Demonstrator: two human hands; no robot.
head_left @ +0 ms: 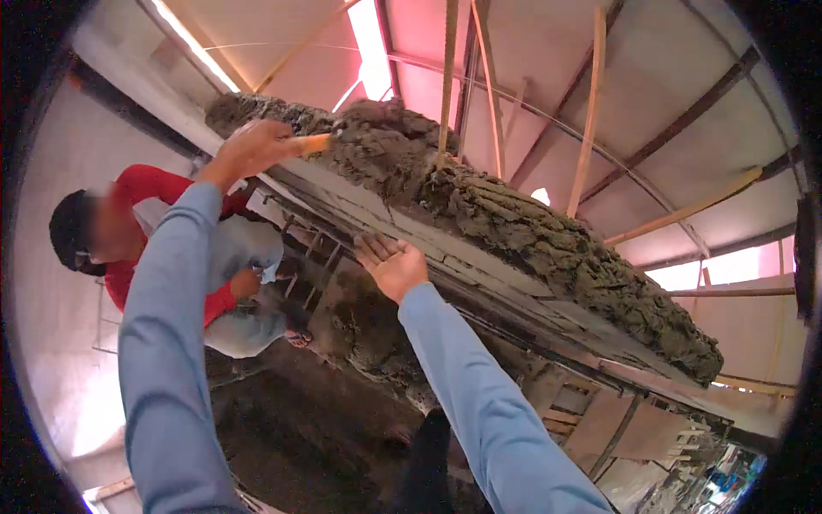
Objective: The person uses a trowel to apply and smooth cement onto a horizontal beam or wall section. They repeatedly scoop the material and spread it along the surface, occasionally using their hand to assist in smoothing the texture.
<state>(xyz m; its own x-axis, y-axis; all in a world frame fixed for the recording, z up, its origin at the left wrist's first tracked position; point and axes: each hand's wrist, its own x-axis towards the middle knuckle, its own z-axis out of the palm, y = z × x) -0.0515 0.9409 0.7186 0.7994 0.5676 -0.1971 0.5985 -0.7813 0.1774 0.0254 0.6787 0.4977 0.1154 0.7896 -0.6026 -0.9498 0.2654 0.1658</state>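
My left hand (255, 149) is raised at the upper left, its fingers closed around a short yellow-orange wooden tool (310, 144). The tool's far end reaches the edge of a long, rough mass of wet grey-brown clay (514, 218), and I cannot make out its head. The clay lies along a pale board (368, 206) that slants from upper left to lower right. Below the board's near edge my right hand (392, 267) is held palm up with fingers stretched out, nothing in it.
A co-worker in a red top (141, 210) sits low at the left, close to my left arm. A rope (447, 77) hangs down to the clay. Dark metal bars run beneath the board. Wooden battens (591, 111) and roof sheets are overhead. Boards (642, 424) stand at the lower right.
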